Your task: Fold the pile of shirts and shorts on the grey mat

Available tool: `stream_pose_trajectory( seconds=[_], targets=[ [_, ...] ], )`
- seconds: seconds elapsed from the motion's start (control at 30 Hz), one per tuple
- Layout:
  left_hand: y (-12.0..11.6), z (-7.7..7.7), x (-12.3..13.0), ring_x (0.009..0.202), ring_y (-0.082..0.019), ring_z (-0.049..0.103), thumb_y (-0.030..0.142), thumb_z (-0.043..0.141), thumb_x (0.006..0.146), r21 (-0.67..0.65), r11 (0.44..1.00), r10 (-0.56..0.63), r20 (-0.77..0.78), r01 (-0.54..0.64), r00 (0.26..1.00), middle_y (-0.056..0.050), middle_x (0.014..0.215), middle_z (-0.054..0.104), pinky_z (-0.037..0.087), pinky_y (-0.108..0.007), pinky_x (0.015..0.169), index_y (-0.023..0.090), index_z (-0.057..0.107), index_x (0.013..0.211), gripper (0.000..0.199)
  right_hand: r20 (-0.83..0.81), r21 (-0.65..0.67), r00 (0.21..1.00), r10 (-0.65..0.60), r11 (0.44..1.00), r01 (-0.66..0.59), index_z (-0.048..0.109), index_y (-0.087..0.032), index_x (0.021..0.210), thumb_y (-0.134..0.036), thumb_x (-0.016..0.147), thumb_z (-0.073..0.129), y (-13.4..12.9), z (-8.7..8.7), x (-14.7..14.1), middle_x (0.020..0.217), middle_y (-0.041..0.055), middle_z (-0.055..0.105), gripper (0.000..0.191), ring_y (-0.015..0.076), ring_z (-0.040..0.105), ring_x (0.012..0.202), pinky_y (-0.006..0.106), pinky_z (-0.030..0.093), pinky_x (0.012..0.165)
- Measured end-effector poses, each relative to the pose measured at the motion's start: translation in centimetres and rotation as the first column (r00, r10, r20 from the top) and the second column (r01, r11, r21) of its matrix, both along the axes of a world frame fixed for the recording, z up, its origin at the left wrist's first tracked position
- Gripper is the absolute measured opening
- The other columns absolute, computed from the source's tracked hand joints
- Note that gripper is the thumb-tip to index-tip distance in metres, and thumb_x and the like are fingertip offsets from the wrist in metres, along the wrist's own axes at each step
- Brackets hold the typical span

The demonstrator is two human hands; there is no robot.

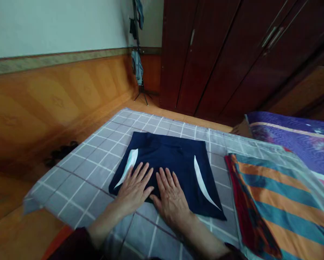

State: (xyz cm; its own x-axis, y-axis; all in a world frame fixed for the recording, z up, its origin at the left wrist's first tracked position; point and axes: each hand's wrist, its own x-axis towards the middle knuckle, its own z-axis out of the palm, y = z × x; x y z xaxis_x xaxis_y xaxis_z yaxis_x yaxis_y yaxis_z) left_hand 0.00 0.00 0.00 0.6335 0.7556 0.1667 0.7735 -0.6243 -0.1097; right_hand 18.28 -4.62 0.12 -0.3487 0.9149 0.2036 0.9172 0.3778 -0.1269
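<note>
A navy garment with two curved white panels [167,144] lies folded into a flat, roughly rectangular shape. My left hand [133,187] rests palm down on its near left part, fingers spread, close to the left white panel. Beside it, my right hand [171,196] presses flat on the near middle of the cloth, fingers stretched forward. The thumbs point toward each other and almost meet. Neither hand grips the fabric. Under the garment is a table with a grey and white checked cloth [83,173].
Folded striped orange and teal fabric [275,187] lies on the table at the right, with dark red cloth along its left edge. Beyond it is a purple patterned bed cover [294,133]. A clothes stand [141,88] and a dark red wardrobe [205,54] stand at the back.
</note>
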Motion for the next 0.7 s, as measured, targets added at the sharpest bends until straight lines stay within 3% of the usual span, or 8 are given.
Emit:
stream_pose_trajectory(
  seconds=[0.17,0.3,0.4,0.53,0.7],
  targets=[
    [0.3,0.1,-0.1,0.141,-0.029,0.022,0.046,0.039,0.095,0.02,0.999,-0.03,0.046,0.029,0.998,-0.007,0.154,0.025,0.021,-0.052,0.113,0.021,0.025,0.149,0.061,0.048,0.086,0.984,-0.169,0.983,0.165,0.034,-0.005,0.143,-0.057,0.09,0.043,-2.1,-0.8,4.5,0.15,0.0202,0.028,0.075,0.0339,0.023,0.139,0.05,0.026,0.11],
    [0.4,-0.1,-0.3,0.142,-0.029,0.022,0.046,0.038,0.095,0.027,0.999,-0.042,0.073,0.041,0.996,-0.007,0.154,0.026,0.02,-0.053,0.113,0.022,0.024,0.149,0.061,0.065,0.17,0.936,-0.346,0.928,0.331,0.032,-0.003,0.143,-0.059,0.091,0.039,-4.5,-1.9,9.0,0.148,0.0233,0.032,0.076,0.035,0.027,0.138,0.052,0.03,0.107],
    [0.3,-0.2,-0.3,0.141,-0.03,0.023,0.046,0.039,0.095,0.01,0.999,-0.043,0.083,0.042,0.996,-0.008,0.153,0.027,0.021,-0.055,0.112,0.022,0.027,0.148,0.06,0.075,0.202,0.914,-0.4,0.903,0.379,0.03,-0.004,0.144,-0.058,0.092,0.035,-5.6,-2.0,10.6,0.145,0.0246,0.037,0.075,0.0362,0.03,0.136,0.053,0.034,0.104],
    [0.5,0.8,0.1,0.138,-0.031,0.03,0.047,0.045,0.092,-0.019,0.998,-0.055,0.094,0.057,0.994,-0.011,0.151,0.033,0.027,-0.053,0.11,0.018,0.036,0.143,0.059,0.074,0.225,0.93,-0.361,0.914,0.337,0.033,-0.002,0.142,-0.054,0.093,0.036,-4.3,0.1,8.6,0.145,0.0252,0.036,0.072,0.0365,0.029,0.137,0.054,0.033,0.105],
    [3.5,2.7,1.8,0.141,-0.027,0.025,0.035,0.044,0.094,-0.036,0.99,-0.133,0.105,0.137,0.986,-0.008,0.152,0.031,0.022,-0.05,0.114,0.016,0.034,0.144,0.055,0.041,0.109,0.984,-0.173,0.98,0.168,0.041,-0.006,0.14,-0.033,0.095,0.039,1.5,3.3,3.0,0.148,0.0179,0.034,0.052,0.0317,0.027,0.138,0.048,0.027,0.111]
  ],
)
